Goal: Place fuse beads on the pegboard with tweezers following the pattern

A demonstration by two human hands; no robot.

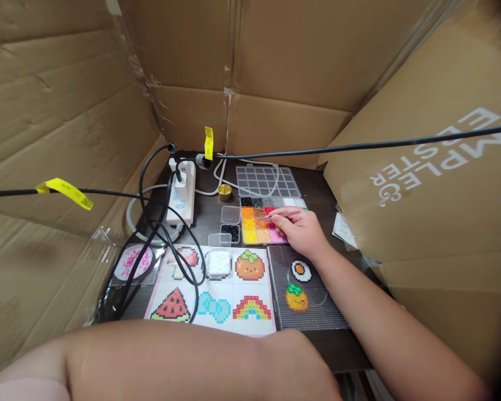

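My right hand (298, 225) is closed on slim pinkish tweezers (267, 218), reaching over the bead box (250, 238). Their tip is at the orange and brown bead compartments; whether a bead is in it is too small to tell. Beneath my right forearm is a clear pegboard (284, 320) bearing a fried-egg bead piece (301, 271) and an orange fruit bead piece with green leaves (296, 298). My left arm crosses the bottom of the view, and its far end, seemingly my left hand (303, 356), bends downward with the fingers hidden.
A pattern sheet (219, 287) carries a small box of white beads (219, 262). Behind are a box of black beads (232, 233), a gold cup (224, 192) and an open lid (267, 181). Black cables (179, 239) loop from a power strip (181, 206). Cardboard walls (292, 122) surround the table.
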